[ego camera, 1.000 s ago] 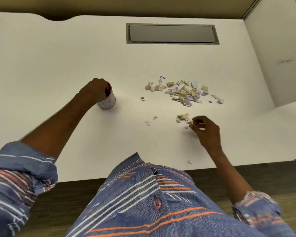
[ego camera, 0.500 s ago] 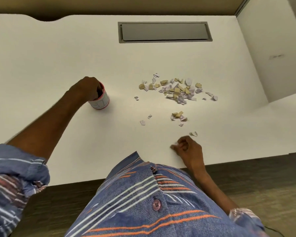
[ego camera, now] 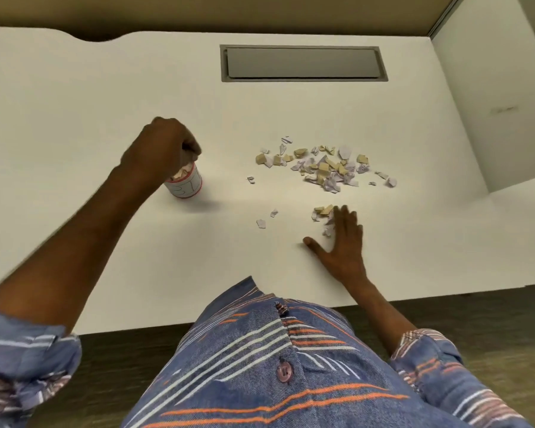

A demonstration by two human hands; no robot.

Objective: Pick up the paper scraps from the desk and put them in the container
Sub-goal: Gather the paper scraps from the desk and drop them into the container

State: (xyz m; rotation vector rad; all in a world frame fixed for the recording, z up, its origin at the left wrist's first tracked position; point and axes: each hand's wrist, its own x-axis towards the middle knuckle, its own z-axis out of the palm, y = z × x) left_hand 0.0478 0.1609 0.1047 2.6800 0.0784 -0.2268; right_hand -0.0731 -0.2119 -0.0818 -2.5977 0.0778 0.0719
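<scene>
The left hand (ego camera: 164,149) is bunched into a fist right over the mouth of a small white cup (ego camera: 186,185). Its curled fingers cover the far rim, so I cannot tell whether they pinch the rim, hold scraps or hold nothing. The forearm runs down to the lower left into a rolled-up striped sleeve (ego camera: 22,350). The cup stands upright on the white desk (ego camera: 74,118). It has a red band at top and bottom and hand-drawn outline letters on its side that read "BI", then a stroke lost round the curve. Pale paper bits show at its mouth, under the knuckles. The right hand (ego camera: 342,239) lies flat on the desk well to the right, palm down, with straight fingers and the thumb splayed left. Its fingertips (ego camera: 340,211) are at a small cluster of scraps (ego camera: 322,211), some of it hidden beneath them. Farther back is the main pile of scraps (ego camera: 325,168), tan and pale lilac, too small to read any print. A few stray bits (ego camera: 261,223) lie between pile and cup. A grey recessed hatch (ego camera: 303,63) sits at the desk's far side, a white partition (ego camera: 476,103) at the right, and the blue striped shirt (ego camera: 260,366) fills the bottom.
</scene>
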